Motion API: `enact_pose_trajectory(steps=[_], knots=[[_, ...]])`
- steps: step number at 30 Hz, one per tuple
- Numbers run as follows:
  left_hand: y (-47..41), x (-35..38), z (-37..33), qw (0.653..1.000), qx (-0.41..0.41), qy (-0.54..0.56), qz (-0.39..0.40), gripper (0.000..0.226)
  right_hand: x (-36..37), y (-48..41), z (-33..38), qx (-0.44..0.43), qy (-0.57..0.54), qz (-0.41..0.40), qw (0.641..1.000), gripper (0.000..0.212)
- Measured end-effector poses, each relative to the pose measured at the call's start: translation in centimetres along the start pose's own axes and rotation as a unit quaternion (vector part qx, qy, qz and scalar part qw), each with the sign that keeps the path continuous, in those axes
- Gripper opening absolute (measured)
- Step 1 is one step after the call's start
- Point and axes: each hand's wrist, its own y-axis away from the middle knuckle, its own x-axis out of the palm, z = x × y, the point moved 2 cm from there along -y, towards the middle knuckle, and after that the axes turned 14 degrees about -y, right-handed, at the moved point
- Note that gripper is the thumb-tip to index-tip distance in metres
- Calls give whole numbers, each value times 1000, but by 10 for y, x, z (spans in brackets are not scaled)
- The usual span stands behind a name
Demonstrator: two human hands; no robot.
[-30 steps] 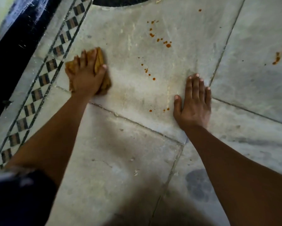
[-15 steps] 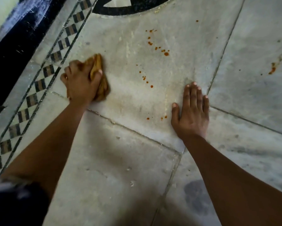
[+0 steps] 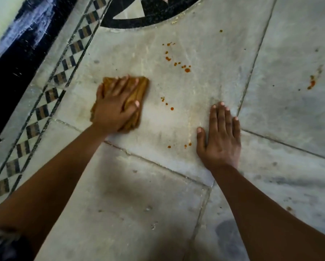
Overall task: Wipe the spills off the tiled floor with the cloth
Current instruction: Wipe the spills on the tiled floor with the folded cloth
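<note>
My left hand [image 3: 113, 108] presses a folded mustard-brown cloth [image 3: 139, 89] flat onto the pale marble tile [image 3: 205, 87], fingers spread over it and thumb on its right edge. Orange-red spill drops lie to the right of the cloth: a small trail [image 3: 167, 104] close by, a larger cluster [image 3: 178, 62] farther up, and a few dots [image 3: 178, 146] near the tile's lower joint. My right hand [image 3: 221, 140] rests flat on the floor, palm down, holding nothing, just right of those lower dots.
A checkered black-and-grey inlay border [image 3: 45, 102] runs diagonally at the left beside a dark band [image 3: 16, 59]. A black circular inlay [image 3: 150, 17] sits at the top. Another orange smear [image 3: 312, 82] marks the right-hand tile. Grout joints cross the floor.
My left hand has slid the cloth rightward along the tile, away from the checkered border and toward the drops, and flattened its fingers over it. The right hand has stayed planted.
</note>
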Motion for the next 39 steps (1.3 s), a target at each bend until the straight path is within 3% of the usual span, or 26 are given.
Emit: enact_pose_trajectory(steps=[3, 5, 9, 12, 16, 18, 20, 24, 27, 30, 33, 35, 39], knots=[[-80, -11, -4, 992, -126, 22, 15, 57, 0, 0, 0, -3, -2, -10, 1000, 67], [-132, -19, -24, 987, -149, 45, 36, 56, 1, 1, 0, -6, -6, -20, 1000, 67], [-143, -32, -89, 999, -28, 34, 26, 56, 0, 1, 0, -8, -10, -31, 999, 66], [-92, -23, -83, 997, 66, 30, -4, 53, 0, 1, 0, 0, -13, -35, 999, 67], [-108, -21, -32, 999, -29, 14, 14, 52, 1, 1, 0, 0, -18, -29, 999, 68], [-146, -30, -40, 995, -88, 35, 31, 52, 1, 2, -1, 1, -21, -23, 1000, 68], [-172, -38, -70, 994, -90, 45, 37, 52, 2, 1, -1, 1, -22, -22, 1000, 68], [-142, -37, -126, 998, 60, 18, 25, 55, 1, 1, -1, 1, -33, -29, 999, 67], [-87, -30, -108, 986, 166, -8, 18, 63, 1, 1, -2, 0, -36, -29, 999, 67], [-94, -27, -61, 994, 94, -27, 57, 62, 4, 2, -2, -2, -39, -28, 999, 67], [-135, -36, -66, 996, -13, 14, 86, 55, 2, 3, -3, -7, -36, -28, 999, 69], [-141, -43, -99, 995, -17, 35, 92, 54, 0, 5, -1, -13, -43, -20, 999, 71], [-96, -36, -131, 995, 58, 26, 72, 53, -14, -3, -6, -36, -76, -23, 996, 72]])
